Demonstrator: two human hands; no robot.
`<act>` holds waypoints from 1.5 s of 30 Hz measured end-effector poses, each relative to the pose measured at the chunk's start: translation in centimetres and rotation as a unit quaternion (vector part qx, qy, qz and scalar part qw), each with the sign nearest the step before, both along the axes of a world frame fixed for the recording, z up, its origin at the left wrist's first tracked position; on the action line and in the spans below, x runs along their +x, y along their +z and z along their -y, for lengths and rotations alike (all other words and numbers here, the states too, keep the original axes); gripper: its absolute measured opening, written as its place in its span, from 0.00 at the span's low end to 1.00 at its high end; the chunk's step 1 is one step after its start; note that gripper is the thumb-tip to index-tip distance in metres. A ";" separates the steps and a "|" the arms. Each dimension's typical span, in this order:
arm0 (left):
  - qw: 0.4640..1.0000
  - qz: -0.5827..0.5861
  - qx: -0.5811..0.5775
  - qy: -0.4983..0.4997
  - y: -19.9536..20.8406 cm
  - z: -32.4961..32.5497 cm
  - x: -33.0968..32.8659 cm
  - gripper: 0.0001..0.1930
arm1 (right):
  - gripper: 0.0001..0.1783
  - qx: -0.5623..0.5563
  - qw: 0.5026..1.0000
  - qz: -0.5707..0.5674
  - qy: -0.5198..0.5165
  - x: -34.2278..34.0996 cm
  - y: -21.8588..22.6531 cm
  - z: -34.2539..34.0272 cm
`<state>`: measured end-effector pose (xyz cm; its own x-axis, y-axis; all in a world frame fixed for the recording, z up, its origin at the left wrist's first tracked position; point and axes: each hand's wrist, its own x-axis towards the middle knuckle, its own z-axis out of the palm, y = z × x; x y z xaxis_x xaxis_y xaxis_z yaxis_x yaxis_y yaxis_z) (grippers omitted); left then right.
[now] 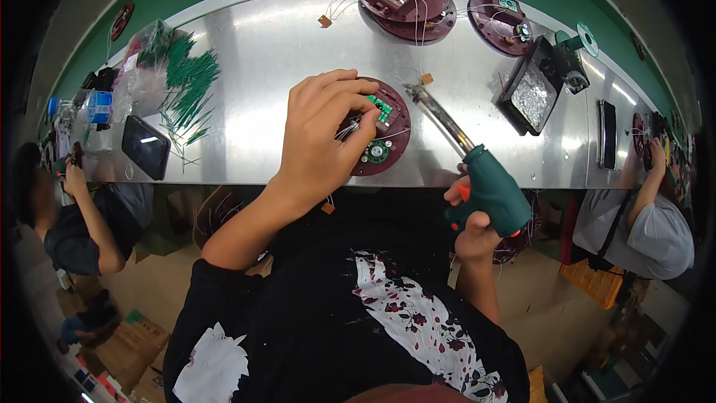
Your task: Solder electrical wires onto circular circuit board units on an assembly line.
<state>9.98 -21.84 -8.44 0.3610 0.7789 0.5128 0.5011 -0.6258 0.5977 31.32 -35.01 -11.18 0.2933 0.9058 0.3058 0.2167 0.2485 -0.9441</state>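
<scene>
Disc [399,138], maroon and round, lies on the metal table [257,52] beneath the left hand [324,123], whose fingers arch over it; I can't tell whether they pinch the wires [345,131] there. Right of the disc, the right hand [477,240] grips the green soldering gun [494,194], tip [419,95] clear of it. I'd keep the disc steady and those fingertips well away from that probably hot tip.

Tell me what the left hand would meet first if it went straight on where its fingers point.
For the left hand, probably the green circuit board on the maroon disc, just ahead; whether they already touch is hard to tell.
</scene>
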 end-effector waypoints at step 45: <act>0.998 -0.019 0.053 0.021 -0.3 0.1 0.1 0.06 | 0.36 0.020 0.994 0.107 0.013 0.7 0.1 0.3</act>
